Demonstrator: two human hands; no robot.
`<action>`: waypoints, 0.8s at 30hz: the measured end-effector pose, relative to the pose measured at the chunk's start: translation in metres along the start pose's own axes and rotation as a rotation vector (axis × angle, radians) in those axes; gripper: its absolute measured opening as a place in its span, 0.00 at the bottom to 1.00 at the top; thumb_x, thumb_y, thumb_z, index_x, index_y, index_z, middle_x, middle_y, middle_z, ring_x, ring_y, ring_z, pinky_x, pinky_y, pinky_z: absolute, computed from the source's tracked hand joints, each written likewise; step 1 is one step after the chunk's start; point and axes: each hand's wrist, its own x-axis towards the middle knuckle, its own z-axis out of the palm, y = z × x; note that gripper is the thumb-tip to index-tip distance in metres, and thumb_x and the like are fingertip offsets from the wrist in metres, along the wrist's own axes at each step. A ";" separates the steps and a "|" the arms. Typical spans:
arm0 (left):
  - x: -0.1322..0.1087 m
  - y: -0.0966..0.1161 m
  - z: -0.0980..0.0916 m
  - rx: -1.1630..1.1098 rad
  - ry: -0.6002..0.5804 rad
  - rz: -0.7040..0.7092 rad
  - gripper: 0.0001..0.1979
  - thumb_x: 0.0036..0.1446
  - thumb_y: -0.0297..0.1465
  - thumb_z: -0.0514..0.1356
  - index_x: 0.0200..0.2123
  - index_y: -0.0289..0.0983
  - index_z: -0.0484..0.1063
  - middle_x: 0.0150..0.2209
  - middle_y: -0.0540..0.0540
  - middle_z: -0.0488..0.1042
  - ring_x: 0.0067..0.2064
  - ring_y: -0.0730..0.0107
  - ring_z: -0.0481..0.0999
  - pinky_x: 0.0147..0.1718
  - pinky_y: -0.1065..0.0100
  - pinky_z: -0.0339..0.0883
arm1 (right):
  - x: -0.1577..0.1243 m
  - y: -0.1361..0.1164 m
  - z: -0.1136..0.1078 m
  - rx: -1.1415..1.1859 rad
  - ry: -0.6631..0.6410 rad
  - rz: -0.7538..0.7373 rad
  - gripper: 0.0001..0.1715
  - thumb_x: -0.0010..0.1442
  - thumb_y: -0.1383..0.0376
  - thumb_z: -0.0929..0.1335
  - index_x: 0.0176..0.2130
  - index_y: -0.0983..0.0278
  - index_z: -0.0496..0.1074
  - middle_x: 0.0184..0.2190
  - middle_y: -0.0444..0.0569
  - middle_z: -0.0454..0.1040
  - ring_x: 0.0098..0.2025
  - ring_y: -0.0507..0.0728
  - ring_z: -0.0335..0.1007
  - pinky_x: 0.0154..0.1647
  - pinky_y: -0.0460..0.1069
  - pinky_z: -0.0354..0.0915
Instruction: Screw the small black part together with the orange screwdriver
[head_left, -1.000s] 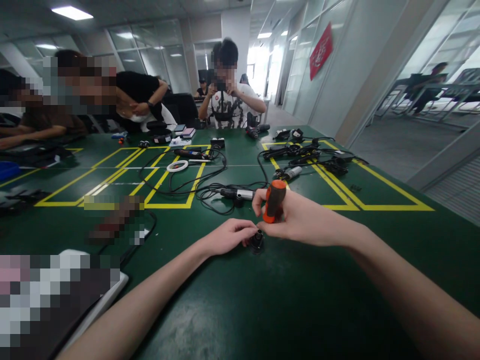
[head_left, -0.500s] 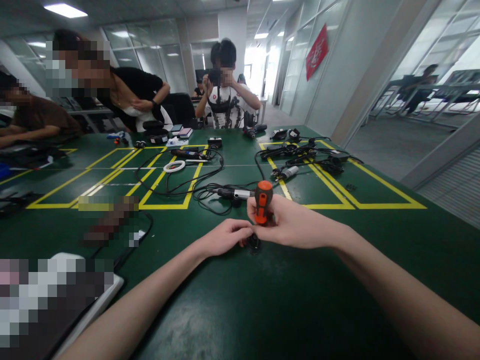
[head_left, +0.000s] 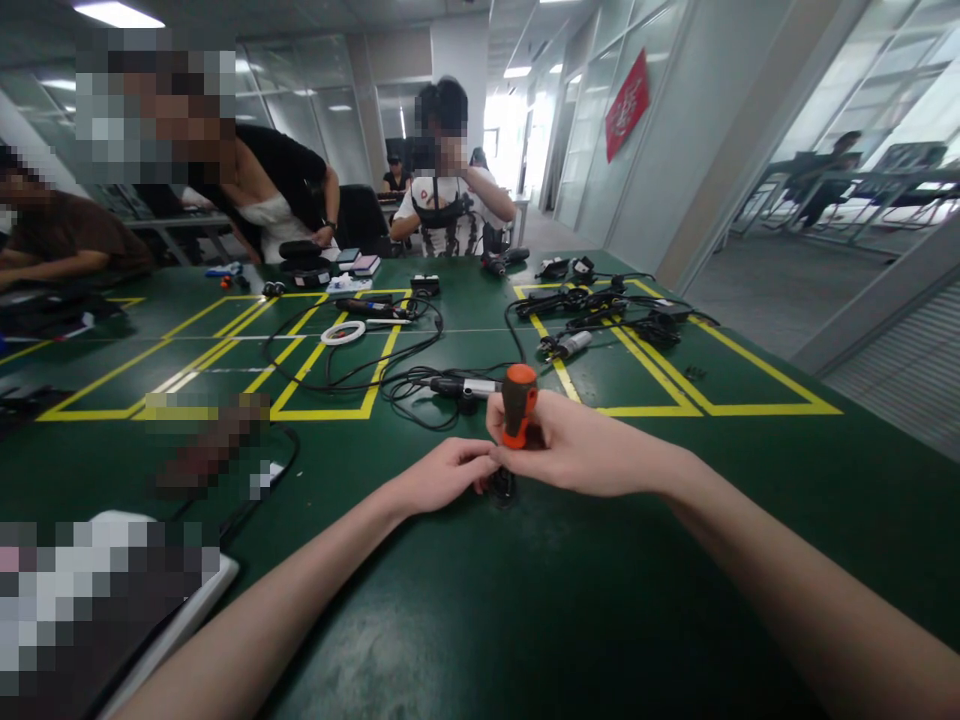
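Observation:
My right hand [head_left: 570, 440] is closed around an orange and dark grey screwdriver [head_left: 519, 405], which stands nearly upright with its handle on top. The screwdriver's lower end is hidden behind my fingers. Just below sits a small dark round part [head_left: 502, 487] on the green table [head_left: 465, 620]; its details are too small to make out. My left hand [head_left: 448, 474] rests at the left of that part, its fingertips pressed together against it and meeting the right hand's fingers.
Behind my hands lie a silver and black tool [head_left: 461, 387] and its coiled black cable. Black cords and adapters [head_left: 600, 305] are bunched at the back right. A white ring [head_left: 343, 333] lies left of centre. Across the table a person [head_left: 446, 200] sits; another leans over at left.
The view has shifted slightly, so the scene sits a little further left. My hands keep the same hold. The person across the table has lowered one hand from the face.

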 end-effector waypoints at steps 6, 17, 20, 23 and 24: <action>-0.001 0.002 0.000 0.002 -0.002 0.000 0.16 0.62 0.42 0.55 0.30 0.35 0.68 0.28 0.51 0.66 0.31 0.73 0.67 0.36 0.70 0.65 | -0.003 -0.003 -0.004 -0.035 0.002 -0.019 0.12 0.54 0.72 0.70 0.38 0.62 0.65 0.29 0.39 0.67 0.29 0.51 0.62 0.31 0.47 0.59; 0.000 0.001 0.000 0.031 0.005 0.040 0.15 0.62 0.39 0.54 0.27 0.36 0.66 0.26 0.51 0.67 0.30 0.74 0.67 0.35 0.71 0.66 | -0.002 -0.001 0.000 0.074 -0.010 -0.061 0.09 0.59 0.69 0.69 0.39 0.62 0.65 0.28 0.38 0.65 0.26 0.50 0.59 0.29 0.46 0.58; 0.000 0.005 -0.001 0.023 -0.003 0.023 0.14 0.62 0.38 0.54 0.30 0.35 0.68 0.26 0.51 0.68 0.30 0.73 0.68 0.34 0.71 0.65 | -0.004 -0.003 -0.002 0.069 -0.014 -0.061 0.10 0.58 0.69 0.69 0.39 0.62 0.65 0.28 0.38 0.65 0.26 0.50 0.60 0.29 0.46 0.59; 0.003 0.004 -0.003 0.002 0.007 0.008 0.12 0.62 0.37 0.57 0.30 0.35 0.69 0.26 0.52 0.68 0.30 0.74 0.68 0.35 0.71 0.64 | -0.005 -0.002 -0.004 0.037 0.010 -0.098 0.14 0.53 0.71 0.71 0.39 0.62 0.65 0.28 0.39 0.65 0.28 0.50 0.60 0.30 0.46 0.58; 0.005 0.002 -0.003 -0.006 0.004 0.006 0.12 0.62 0.37 0.57 0.30 0.35 0.69 0.27 0.52 0.69 0.31 0.74 0.69 0.36 0.71 0.65 | -0.004 0.000 -0.004 0.019 0.025 -0.106 0.15 0.52 0.71 0.72 0.39 0.62 0.66 0.28 0.38 0.65 0.28 0.50 0.60 0.30 0.47 0.58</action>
